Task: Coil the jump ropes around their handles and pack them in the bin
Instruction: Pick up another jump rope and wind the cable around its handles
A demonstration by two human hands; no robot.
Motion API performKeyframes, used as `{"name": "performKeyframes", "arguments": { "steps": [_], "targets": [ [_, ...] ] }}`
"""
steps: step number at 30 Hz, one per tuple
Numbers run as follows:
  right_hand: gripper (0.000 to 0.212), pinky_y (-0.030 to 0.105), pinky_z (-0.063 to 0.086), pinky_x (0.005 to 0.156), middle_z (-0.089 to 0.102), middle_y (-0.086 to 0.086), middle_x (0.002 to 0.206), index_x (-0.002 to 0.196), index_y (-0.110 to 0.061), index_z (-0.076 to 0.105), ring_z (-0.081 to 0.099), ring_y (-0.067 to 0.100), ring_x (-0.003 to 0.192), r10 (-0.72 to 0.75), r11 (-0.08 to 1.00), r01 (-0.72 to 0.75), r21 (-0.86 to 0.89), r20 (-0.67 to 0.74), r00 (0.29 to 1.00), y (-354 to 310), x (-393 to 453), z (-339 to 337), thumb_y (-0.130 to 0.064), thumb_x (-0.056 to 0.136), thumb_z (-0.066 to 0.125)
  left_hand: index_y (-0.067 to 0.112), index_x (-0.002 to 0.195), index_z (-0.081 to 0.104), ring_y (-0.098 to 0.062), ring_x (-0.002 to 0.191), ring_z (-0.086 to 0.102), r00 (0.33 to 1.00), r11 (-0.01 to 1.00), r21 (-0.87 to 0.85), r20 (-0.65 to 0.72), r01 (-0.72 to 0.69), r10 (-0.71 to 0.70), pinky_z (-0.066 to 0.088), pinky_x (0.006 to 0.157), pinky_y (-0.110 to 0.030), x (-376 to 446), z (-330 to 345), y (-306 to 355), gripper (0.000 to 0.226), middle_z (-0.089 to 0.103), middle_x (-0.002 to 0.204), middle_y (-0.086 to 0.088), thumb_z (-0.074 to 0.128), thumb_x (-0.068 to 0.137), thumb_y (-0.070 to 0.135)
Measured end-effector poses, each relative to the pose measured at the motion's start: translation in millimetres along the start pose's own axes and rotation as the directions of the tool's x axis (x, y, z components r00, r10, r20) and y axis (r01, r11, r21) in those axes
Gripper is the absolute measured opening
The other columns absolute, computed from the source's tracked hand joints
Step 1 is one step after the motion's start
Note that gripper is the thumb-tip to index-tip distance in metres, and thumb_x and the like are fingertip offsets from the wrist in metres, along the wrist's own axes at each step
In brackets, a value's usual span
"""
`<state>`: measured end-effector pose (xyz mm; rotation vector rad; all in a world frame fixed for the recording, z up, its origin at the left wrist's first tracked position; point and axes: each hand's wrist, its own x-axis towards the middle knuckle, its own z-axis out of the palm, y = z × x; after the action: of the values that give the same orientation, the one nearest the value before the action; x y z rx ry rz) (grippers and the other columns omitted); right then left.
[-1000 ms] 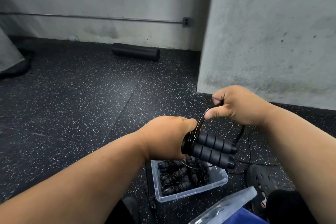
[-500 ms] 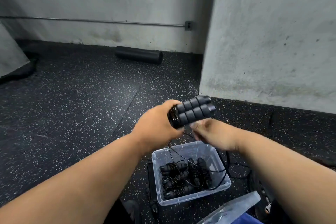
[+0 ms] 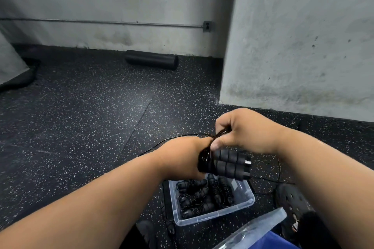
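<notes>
- Left hand [image 3: 182, 157] grips paired black foam handles [image 3: 230, 164], held side by side above the clear bin [image 3: 248, 202]
- Right hand [image 3: 244, 129] pinches the thin black rope [image 3: 219, 134] just over the coils at the handles' left end
- Bin on speckled floor [image 3: 81, 117] holds several coiled ropes [image 3: 202, 198]

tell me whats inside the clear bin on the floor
The clear bin holds several black jump ropes already coiled around their handles. The held handles and left hand cover its far edge, so the count is unclear.
</notes>
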<state>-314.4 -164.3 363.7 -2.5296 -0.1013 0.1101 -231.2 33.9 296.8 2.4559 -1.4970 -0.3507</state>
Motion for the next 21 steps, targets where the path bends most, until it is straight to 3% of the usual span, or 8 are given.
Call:
{"name": "performKeyframes", "arguments": {
  "steps": [4, 9, 12, 14, 15, 18, 21],
  "targets": [
    [0.039, 0.020, 0.037, 0.054, 0.053, -0.014, 0.061, 0.070, -0.021, 0.062, 0.045, 0.003, 0.058, 0.073, 0.967, -0.081, 0.241, 0.039, 0.997, 33.2, 0.5, 4.5, -0.052, 0.080, 0.084, 0.038, 0.105, 0.048, -0.009, 0.084, 0.063, 0.993, 0.996, -0.059, -0.104, -0.061, 0.055, 0.052, 0.074, -0.030, -7.1, -7.4, 14.8, 0.049, 0.065, 0.095, 0.015, 0.082, 0.073, 0.052],
    [0.057, 0.021, 0.039, 0.057, 0.056, -0.004, 0.070, 0.074, -0.020, 0.064, 0.047, 0.008, 0.065, 0.093, 0.887, -0.134, 0.442, 0.113, 0.989, 47.4, 2.0, 16.3, -0.076, 0.073, 0.075, 0.044, 0.100, 0.047, -0.001, 0.078, 0.062, 0.991, 0.984, -0.173, -0.131, -0.037, 0.014, 0.047, 0.064, -0.019, -8.6, -10.9, 18.7, 0.043, 0.066, 0.086, 0.017, 0.076, 0.070, 0.055],
    [0.040, 0.035, 0.046, 0.078, 0.059, 0.005, 0.083, 0.087, -0.014, 0.069, 0.052, 0.018, 0.081, 0.038, 0.769, -0.097, 0.631, 0.106, 0.994, 50.3, 3.5, 21.8, -0.054, 0.090, 0.070, 0.050, 0.112, 0.052, 0.001, 0.083, 0.067, 0.985, 0.915, -0.402, -0.153, 0.013, -0.081, 0.057, 0.075, -0.029, -7.9, -10.0, 16.1, 0.054, 0.070, 0.094, 0.019, 0.083, 0.069, 0.058],
    [0.019, 0.036, 0.047, 0.090, 0.066, -0.003, 0.088, 0.085, -0.022, 0.073, 0.058, 0.012, 0.090, 0.027, 0.752, -0.026, 0.659, 0.009, 1.000, 50.3, 6.0, 27.5, -0.033, 0.098, 0.064, 0.049, 0.114, 0.056, -0.002, 0.086, 0.069, 0.980, 0.835, -0.549, -0.150, 0.025, -0.128, 0.060, 0.082, -0.034, -5.9, -10.6, 13.0, 0.057, 0.072, 0.098, 0.018, 0.088, 0.068, 0.058],
    [0.021, 0.032, 0.047, 0.091, 0.069, -0.012, 0.087, 0.083, -0.029, 0.074, 0.061, 0.006, 0.090, 0.031, 0.770, 0.010, 0.638, -0.053, 0.998, 46.8, 8.6, 30.6, -0.029, 0.100, 0.063, 0.048, 0.114, 0.058, -0.004, 0.087, 0.070, 0.982, 0.795, -0.606, -0.135, 0.024, -0.133, 0.060, 0.083, -0.035, -5.0, -11.7, 11.6, 0.057, 0.073, 0.098, 0.016, 0.090, 0.068, 0.057],
    [0.020, 0.029, 0.048, 0.080, 0.067, -0.012, 0.080, 0.079, -0.031, 0.072, 0.059, 0.007, 0.080, 0.061, 0.731, 0.042, 0.681, -0.127, 0.990, 40.1, 16.5, 32.4, -0.044, 0.093, 0.069, 0.043, 0.114, 0.063, -0.007, 0.079, 0.068, 0.996, 0.653, -0.756, -0.020, 0.042, -0.087, 0.059, 0.072, -0.033, -5.7, -17.3, 8.4, 0.055, 0.074, 0.094, 0.012, 0.094, 0.071, 0.051],
    [0.046, 0.031, 0.042, 0.065, 0.059, -0.006, 0.072, 0.078, -0.024, 0.065, 0.050, 0.012, 0.068, 0.069, 0.778, 0.017, 0.627, -0.112, 0.991, 46.3, 14.9, 14.2, -0.070, 0.084, 0.070, 0.043, 0.117, 0.063, -0.007, 0.069, 0.066, 0.988, 0.594, -0.792, 0.154, 0.139, -0.026, 0.054, 0.057, -0.027, -6.7, -16.4, 4.2, 0.057, 0.073, 0.086, 0.012, 0.095, 0.071, 0.051]
  ]
}}
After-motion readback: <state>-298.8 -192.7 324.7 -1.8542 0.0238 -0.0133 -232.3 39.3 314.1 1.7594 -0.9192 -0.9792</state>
